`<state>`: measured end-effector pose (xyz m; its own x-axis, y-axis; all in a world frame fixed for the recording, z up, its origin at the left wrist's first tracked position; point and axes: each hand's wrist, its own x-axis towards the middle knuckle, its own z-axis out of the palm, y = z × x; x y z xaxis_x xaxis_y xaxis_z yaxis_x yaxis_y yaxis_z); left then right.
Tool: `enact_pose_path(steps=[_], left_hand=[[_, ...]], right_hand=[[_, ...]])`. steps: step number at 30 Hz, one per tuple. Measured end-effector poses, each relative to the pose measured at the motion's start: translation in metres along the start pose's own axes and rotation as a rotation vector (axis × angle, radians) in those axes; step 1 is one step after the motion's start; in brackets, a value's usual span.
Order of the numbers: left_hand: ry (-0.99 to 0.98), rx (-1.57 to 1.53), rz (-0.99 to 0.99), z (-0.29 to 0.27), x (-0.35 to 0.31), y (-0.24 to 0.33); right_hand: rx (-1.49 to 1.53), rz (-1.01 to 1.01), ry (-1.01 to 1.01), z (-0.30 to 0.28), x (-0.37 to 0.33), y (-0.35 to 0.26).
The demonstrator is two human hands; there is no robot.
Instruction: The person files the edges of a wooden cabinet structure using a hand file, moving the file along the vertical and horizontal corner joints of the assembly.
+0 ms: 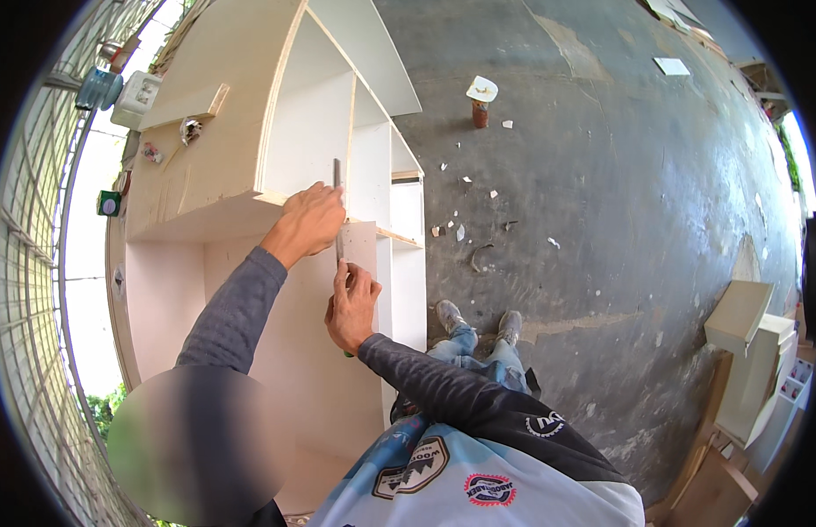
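A long, narrow grey metal file (pixel 337 173) lies along the front edge of a white cabinet (pixel 307 114). My left hand (pixel 313 220) is closed over its middle, with the fingers pressed together. Lower down, my right hand (pixel 351 307) grips the near end. A bit of green, perhaps the handle, peeks out below that hand. Beneath both hands are the cabinet's pale panels and open compartments, with raw wood showing along the edges. A narrow pale panel (pixel 359 241) stands just beside the file. The exact contact between file and edge is hidden by my fingers.
On the cabinet top lie a wood strip (pixel 188 107) and crumpled foil (pixel 190 131). A wire mesh wall (pixel 26 237) runs along the left. Scraps and a brown container (pixel 480 112) dot the grey floor (pixel 583 202). White drawer-like boxes (pixel 740 316) stand at right.
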<state>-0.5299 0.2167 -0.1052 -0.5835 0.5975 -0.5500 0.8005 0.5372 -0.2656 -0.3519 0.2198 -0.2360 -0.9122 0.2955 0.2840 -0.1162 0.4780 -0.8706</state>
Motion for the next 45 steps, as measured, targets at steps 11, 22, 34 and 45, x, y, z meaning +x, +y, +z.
enact_pose_path(steps=[11,22,34,45], left_hand=[[0.142,0.211,0.061,0.024,0.032,-0.005],[0.055,0.101,-0.007,0.021,0.03,-0.002],[0.109,0.012,0.015,0.028,0.067,-0.024],[0.109,0.006,-0.049,0.02,0.05,0.0]], right_hand=[[-0.032,0.034,-0.042,0.024,0.019,0.011],[0.089,0.01,0.01,0.02,0.011,0.017],[0.085,0.084,0.054,0.037,0.041,0.016],[0.041,0.078,0.033,0.039,0.028,0.016]])
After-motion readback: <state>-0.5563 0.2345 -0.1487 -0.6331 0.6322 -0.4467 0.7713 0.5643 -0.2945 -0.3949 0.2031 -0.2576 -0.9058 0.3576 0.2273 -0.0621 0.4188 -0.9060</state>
